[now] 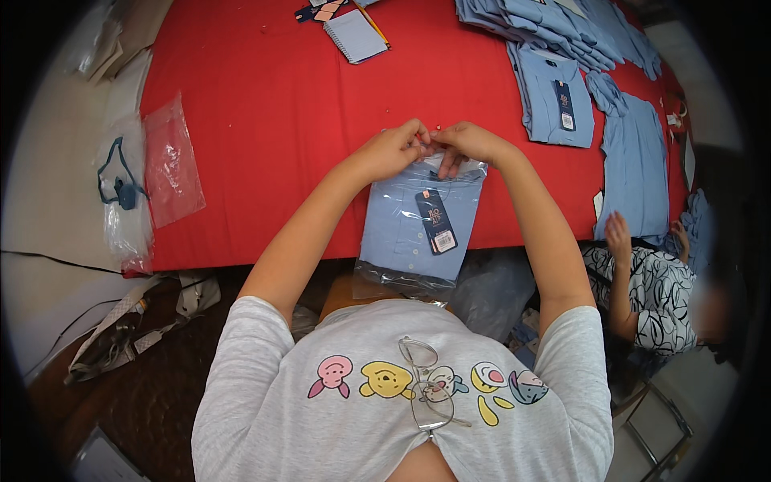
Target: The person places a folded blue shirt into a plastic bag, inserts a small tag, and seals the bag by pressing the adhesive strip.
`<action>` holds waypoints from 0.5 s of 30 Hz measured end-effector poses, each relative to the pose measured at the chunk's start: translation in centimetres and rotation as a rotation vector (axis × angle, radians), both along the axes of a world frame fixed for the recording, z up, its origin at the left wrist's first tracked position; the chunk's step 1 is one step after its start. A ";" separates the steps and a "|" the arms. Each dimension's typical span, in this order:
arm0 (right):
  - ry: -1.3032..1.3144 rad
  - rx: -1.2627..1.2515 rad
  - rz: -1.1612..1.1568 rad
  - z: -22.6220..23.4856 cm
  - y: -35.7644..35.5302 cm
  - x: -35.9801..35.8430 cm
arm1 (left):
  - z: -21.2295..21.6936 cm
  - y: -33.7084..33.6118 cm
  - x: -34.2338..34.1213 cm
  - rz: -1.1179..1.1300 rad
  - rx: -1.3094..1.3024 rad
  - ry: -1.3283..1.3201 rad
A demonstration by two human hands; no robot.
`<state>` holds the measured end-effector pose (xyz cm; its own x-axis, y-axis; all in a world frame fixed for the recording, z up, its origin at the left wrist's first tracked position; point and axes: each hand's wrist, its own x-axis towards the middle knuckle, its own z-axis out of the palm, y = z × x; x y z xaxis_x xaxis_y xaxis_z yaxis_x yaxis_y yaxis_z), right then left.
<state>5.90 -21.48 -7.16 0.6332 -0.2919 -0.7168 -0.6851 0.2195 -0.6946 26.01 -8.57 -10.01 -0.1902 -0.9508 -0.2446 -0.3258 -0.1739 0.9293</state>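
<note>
A folded light-blue shirt (391, 217) lies inside a clear plastic bag (377, 277), at the near edge of the red-covered table. Its dark hang tag (434, 215) shows through the film, beside a row of pale buttons. At the bag's top end, my left hand (397, 150) is closed, thumb and fingers pinching the film. Close beside it, my right hand (470, 145) pinches the same edge, with some fingers hanging down over the collar. The fingertips of both hands nearly meet, and the exact grip is partly hidden.
Folded blue shirts (554, 28) are piled at the far right; a tagged shirt (554, 100) lies nearer. A person (642, 289) at the right has hands by another shirt (638, 165). An empty clear bag (173, 161) lies left, a notebook (356, 37) at the back.
</note>
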 end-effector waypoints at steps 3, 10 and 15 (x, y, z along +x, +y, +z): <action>0.011 -0.065 0.076 0.4 0.2 -0.5 | 1.2 0.3 -0.4 -0.018 0.012 -0.060; 0.027 -0.180 0.059 -0.2 0.6 -1.2 | 0.4 1.0 0.0 0.041 0.119 0.095; 0.306 -0.563 0.276 0.4 -0.5 -2.6 | 3.8 0.7 -0.6 -0.090 0.084 -0.176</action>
